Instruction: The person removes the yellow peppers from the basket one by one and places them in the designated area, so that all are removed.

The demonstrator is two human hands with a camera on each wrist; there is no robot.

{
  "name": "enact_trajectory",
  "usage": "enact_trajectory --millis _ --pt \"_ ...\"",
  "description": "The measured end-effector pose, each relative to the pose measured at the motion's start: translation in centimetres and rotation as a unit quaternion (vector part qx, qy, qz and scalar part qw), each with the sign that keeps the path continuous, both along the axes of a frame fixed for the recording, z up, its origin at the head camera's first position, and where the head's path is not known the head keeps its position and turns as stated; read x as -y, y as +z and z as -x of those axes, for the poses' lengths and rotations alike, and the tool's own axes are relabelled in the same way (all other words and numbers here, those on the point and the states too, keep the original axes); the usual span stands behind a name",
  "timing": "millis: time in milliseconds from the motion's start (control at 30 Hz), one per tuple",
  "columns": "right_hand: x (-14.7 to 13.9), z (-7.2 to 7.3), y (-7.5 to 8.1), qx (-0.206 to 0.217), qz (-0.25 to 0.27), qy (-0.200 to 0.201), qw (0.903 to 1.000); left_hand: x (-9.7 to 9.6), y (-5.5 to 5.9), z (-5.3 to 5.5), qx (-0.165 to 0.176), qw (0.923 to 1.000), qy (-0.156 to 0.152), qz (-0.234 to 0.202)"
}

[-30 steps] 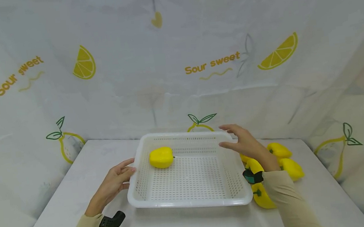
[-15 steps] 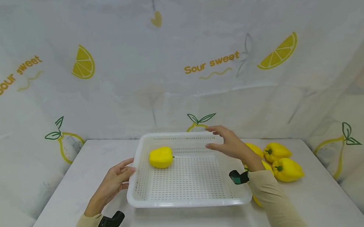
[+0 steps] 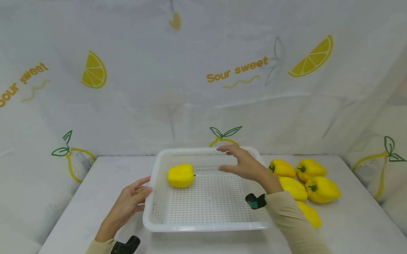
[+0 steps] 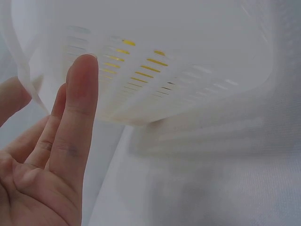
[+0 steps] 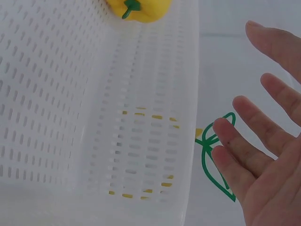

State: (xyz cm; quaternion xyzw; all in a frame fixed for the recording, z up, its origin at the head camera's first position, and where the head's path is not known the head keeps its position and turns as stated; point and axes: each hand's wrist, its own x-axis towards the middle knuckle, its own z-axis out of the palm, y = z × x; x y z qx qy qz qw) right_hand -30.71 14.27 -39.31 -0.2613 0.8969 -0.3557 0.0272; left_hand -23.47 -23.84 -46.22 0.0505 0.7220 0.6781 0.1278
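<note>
A white perforated plastic basket (image 3: 214,227) is in the middle of the head view. One yellow bell pepper (image 3: 180,176) lies inside at its left end. My left hand (image 3: 127,203) grips the basket's left rim; in the left wrist view, fingers (image 4: 81,108) lie against the slotted wall. My right hand (image 3: 244,165) is over the basket's back right part, fingers spread and holding nothing. In the right wrist view, the fingers (image 5: 244,146) appear apart from the basket rim, and the pepper's green stem (image 5: 132,5) shows at the top.
Several more yellow bell peppers (image 3: 322,189) lie grouped on the white-covered table (image 3: 363,226), right of the basket. A white cloth backdrop (image 3: 160,65) with lemon prints stands behind the table.
My right hand has moved left from the basket's right edge to over its back right part, uncovering the peppers on the right. The left hand and basket have barely moved.
</note>
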Motion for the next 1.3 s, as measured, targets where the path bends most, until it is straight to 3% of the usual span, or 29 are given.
enact_trajectory --millis 467,733,1300 --pt "2.9 0.1 -0.8 0.023 0.01 0.012 0.9996 0.0 -0.1 0.1 -0.002 1.0 0.001 0.01" --pt "4.4 0.2 -1.6 0.041 0.001 -0.005 0.9991 -0.1 -0.1 0.2 0.003 1.0 0.005 0.008" --pt "7.0 0.6 -2.5 0.037 -0.011 0.021 0.999 0.0 -0.2 0.2 0.003 1.0 0.002 0.001"
